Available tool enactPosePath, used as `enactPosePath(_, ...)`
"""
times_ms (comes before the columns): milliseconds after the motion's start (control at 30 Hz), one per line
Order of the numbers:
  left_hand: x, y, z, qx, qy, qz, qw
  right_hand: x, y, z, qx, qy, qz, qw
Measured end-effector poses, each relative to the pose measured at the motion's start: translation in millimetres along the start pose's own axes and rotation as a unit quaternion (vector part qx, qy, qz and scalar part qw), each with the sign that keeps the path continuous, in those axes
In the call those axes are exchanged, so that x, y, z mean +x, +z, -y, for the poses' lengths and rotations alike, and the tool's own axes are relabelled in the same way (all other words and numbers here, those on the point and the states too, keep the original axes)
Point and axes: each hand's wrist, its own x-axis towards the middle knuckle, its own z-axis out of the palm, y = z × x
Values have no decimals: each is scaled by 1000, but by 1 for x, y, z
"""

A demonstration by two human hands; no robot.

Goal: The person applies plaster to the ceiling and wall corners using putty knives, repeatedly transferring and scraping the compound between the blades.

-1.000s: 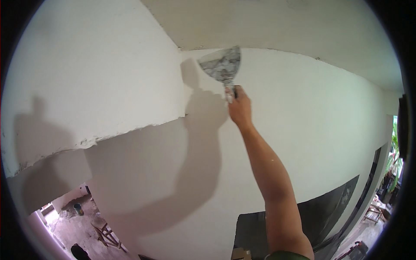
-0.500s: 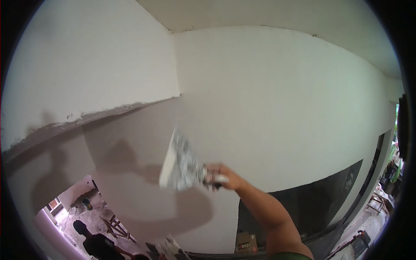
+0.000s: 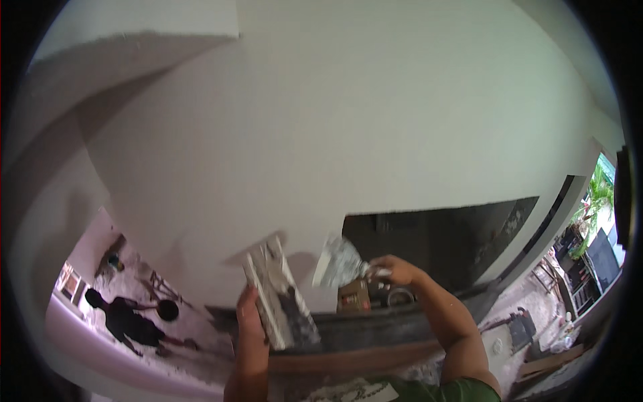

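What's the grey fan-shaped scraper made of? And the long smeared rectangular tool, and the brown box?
The grey fan-shaped scraper in the right hand looks metal: its flat blade seems thin, dulled by pale smears.
The long smeared rectangular tool in the left hand could be metal, plastic or wood; whitish patches hide its surface.
The brown box seems matte cardboard: flat sides, no shine.
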Motion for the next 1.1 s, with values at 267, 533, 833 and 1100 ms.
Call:
enactPosePath(267,4,52,16,166,243,-97,951,-67,50,-6,295,59,-149,942)
enactPosePath(533,-21,74,46,487,406,52,772,-58,63,29,205,99,-110,967)
enactPosePath(833,-27,70,49,794,376,131,459,-85,-6,26,266,60,-53,961)
enactPosePath(1100,-17,66,83,261,117,-117,951,-77,-9,27,2,-188,-353,917)
